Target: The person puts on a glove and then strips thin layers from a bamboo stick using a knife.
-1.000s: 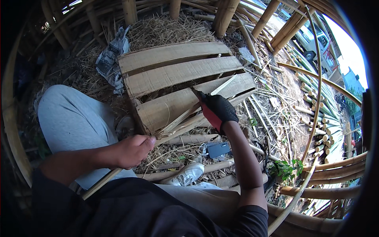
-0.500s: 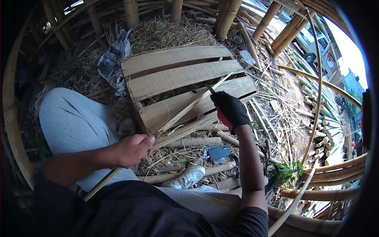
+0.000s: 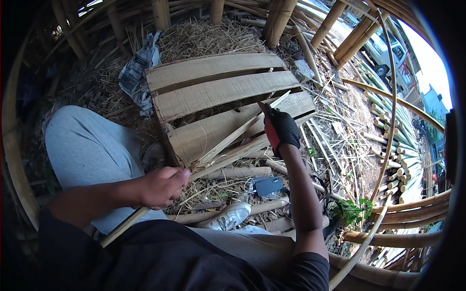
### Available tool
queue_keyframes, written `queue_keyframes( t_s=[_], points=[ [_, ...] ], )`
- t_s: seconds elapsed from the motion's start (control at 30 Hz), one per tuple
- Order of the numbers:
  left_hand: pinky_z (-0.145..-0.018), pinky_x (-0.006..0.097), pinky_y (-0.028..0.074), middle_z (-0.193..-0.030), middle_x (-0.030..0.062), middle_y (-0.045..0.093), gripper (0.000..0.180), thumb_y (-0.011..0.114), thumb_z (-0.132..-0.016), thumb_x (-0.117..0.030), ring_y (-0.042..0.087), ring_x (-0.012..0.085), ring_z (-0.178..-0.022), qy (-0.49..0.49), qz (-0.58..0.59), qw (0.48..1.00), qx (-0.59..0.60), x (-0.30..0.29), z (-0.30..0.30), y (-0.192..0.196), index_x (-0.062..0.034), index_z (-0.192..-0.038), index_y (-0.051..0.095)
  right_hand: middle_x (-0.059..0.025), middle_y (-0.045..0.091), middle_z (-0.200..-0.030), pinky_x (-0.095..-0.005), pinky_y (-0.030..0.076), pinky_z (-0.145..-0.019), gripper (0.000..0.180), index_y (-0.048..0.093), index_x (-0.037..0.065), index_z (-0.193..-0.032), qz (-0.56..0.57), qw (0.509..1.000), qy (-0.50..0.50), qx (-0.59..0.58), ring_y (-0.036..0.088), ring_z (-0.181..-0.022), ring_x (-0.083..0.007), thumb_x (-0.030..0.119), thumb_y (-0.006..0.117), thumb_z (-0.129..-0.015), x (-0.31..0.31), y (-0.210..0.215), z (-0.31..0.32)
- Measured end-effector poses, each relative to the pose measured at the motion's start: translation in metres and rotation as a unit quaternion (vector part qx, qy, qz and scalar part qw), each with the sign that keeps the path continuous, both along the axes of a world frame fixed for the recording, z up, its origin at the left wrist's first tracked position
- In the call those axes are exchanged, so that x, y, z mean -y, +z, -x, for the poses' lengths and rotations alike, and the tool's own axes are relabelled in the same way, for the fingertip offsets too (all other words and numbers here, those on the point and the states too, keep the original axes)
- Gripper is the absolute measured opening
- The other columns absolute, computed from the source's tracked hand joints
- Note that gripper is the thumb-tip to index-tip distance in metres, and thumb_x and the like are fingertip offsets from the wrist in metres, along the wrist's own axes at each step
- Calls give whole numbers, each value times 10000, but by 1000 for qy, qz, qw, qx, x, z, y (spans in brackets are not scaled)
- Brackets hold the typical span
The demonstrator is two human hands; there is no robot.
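Left hand [image 3: 162, 186] grips strip [image 3: 235, 156] by crate's [image 3: 223, 92] near-left corner; right hand [image 3: 282, 128] clenches probable knife [image 3: 262, 105]; slip could cut left hand.

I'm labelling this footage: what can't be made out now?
Head view:
- Handle of the narrow dark blade: covered by the black-and-red gloved right hand.
- Lower end of the pale bamboo strip: hidden by the black shirt.
- Palm of the bare left hand: turned away.

Littered ground [image 3: 357, 107], bamboo posts [image 3: 278, 23], probably bright sky [image 3: 429, 67]
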State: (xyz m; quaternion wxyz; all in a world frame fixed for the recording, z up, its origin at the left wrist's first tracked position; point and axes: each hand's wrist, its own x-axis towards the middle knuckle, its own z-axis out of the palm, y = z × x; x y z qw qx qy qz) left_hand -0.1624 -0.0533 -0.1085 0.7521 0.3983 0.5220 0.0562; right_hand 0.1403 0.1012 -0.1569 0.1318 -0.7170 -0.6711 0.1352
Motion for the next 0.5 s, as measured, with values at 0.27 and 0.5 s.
queue_keyframes(
  t_s=[0.27,0.5],
  points=[
    [-382,227,255,-642,-62,357,386,326,-1071,-491,306,36,-467,2,1,1000,16,-1,-1,-4,-124,-1003,427,-239,689,-825,-496,504,-800,672,715,42,-882,-8,996,31,-88,666,-878,-445,618,387,-993,6,-8,-9],
    [-386,221,243,-648,-72,343,367,309,-1074,-489,280,31,-465,-9,-20,1000,-2,-1,4,-2,-145,-994,408,-260,678,-844,-538,497,-763,628,713,43,-904,-26,996,89,-14,651,-872,-467,523,332,-1035,22,10,13]
  ],
)
